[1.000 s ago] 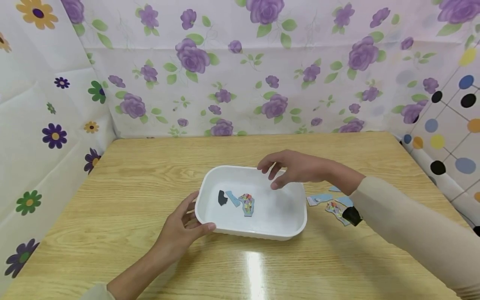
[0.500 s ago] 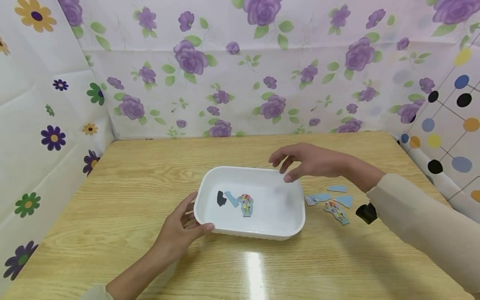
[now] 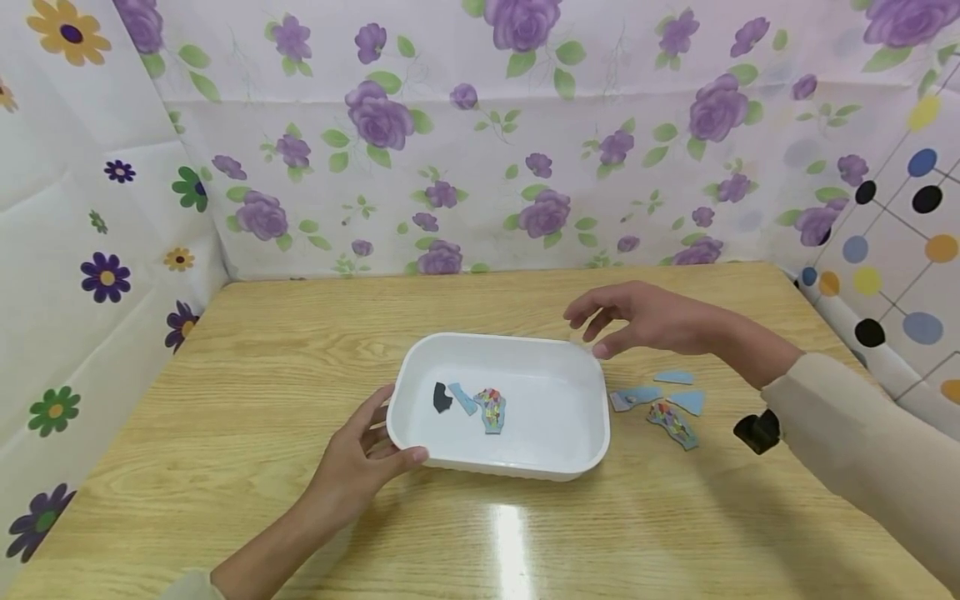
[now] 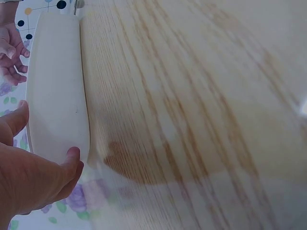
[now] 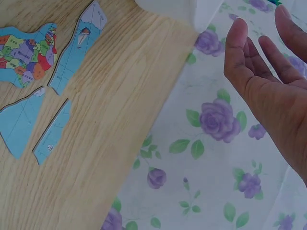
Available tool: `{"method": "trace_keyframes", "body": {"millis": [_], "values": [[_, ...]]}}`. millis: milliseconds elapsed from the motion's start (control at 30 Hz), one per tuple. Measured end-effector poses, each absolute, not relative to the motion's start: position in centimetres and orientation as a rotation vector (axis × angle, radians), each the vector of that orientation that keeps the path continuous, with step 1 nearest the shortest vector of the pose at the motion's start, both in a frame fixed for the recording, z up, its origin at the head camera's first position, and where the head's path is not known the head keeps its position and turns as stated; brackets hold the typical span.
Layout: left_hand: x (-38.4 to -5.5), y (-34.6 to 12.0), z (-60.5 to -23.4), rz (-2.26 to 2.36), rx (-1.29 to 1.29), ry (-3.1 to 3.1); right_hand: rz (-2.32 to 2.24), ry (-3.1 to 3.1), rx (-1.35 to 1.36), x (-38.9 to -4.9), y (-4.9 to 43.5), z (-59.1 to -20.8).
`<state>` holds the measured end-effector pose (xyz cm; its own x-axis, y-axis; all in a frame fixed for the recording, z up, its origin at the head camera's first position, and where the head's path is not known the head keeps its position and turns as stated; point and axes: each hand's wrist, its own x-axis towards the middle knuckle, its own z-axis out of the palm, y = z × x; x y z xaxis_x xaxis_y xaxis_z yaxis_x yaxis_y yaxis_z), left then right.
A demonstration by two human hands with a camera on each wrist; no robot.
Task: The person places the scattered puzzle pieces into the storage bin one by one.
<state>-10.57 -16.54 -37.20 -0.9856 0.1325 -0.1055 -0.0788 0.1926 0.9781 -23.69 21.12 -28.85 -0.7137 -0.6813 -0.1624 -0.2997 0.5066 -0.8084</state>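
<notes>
My left hand (image 3: pixel 367 454) grips the left end of a white plastic tub (image 3: pixel 555 442), thumb on the near rim and fingers against the end wall. Inside the tub lie three puzzle pieces: a dark one (image 3: pixel 442 397), a narrow blue one (image 3: pixel 463 398) and a multicoloured map piece (image 3: pixel 492 410). Above the tub's far right corner hovers my right hand (image 3: pixel 652 321), fingers loosely bent, holding nothing. Right of the tub, several map puzzle pieces lie on the table, among them a multicoloured one (image 3: pixel 672 423) and a blue one with a small sailing boat (image 5: pixel 79 48).
The wooden table (image 3: pixel 300 350) meets a flower-print cloth (image 3: pixel 480 192) at its back edge. Patterned sheets also line the left and right sides. A black strap-like device (image 3: pixel 757 432) shows at my right sleeve.
My right hand has moved from over the tub to the right and slightly up, uncovering the pieces beside it. The left hand and the tub have stayed in place.
</notes>
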Motion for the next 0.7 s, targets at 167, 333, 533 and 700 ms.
{"method": "trace_keyframes", "body": {"millis": [167,333,533,700], "values": [[-10.6,-16.5,-37.2,1.901,0.059,2.287,-1.102,2.328,-0.767,-23.5,22.1,-28.9],[-10.6,-16.5,-37.2,1.895,0.063,2.287,-1.143,2.341,-0.754,-23.2,23.5,-29.0],[-10.5,-16.5,-37.1,1.880,0.052,2.290,-1.182,2.338,-0.723,-22.8,24.9,-29.2],[-10.5,-16.6,-37.2,1.888,0.058,2.287,-1.199,2.331,-0.714,-22.4,25.6,-29.5]]}}
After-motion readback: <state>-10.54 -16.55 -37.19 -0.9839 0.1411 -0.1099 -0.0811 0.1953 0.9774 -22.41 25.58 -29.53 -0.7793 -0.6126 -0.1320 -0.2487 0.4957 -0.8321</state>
